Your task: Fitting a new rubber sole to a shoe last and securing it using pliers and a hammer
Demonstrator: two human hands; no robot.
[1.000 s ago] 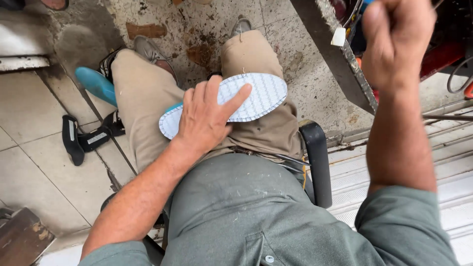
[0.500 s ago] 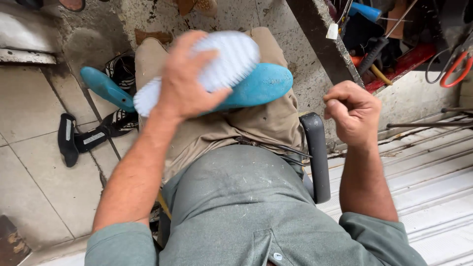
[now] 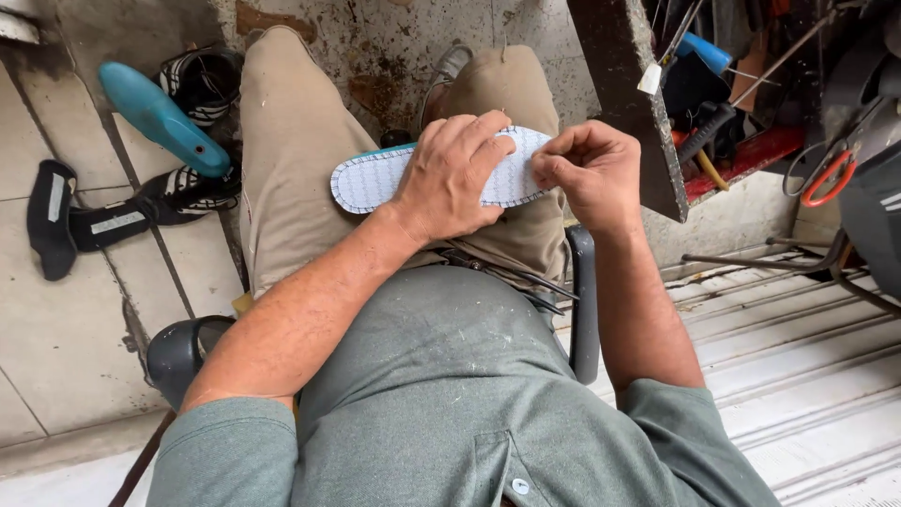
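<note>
A white patterned shoe insole (image 3: 371, 178) with a teal underside lies across my lap on beige trousers. My left hand (image 3: 450, 178) presses flat on its middle, fingers spread over it. My right hand (image 3: 587, 169) is at the insole's right end, thumb and fingers pinched together at its edge; whether they hold something small I cannot tell.
A teal shoe sole (image 3: 160, 117) and black-and-white shoe parts (image 3: 188, 192) lie on the tiled floor at left. A dark workbench edge (image 3: 629, 103) with tools, including orange-handled scissors (image 3: 826, 178), stands at right. Black chair armrests (image 3: 582, 300) flank me.
My left hand has lowered the insole from the air onto my lap, white side up. My right hand came down from the bench to the insole's right end.
</note>
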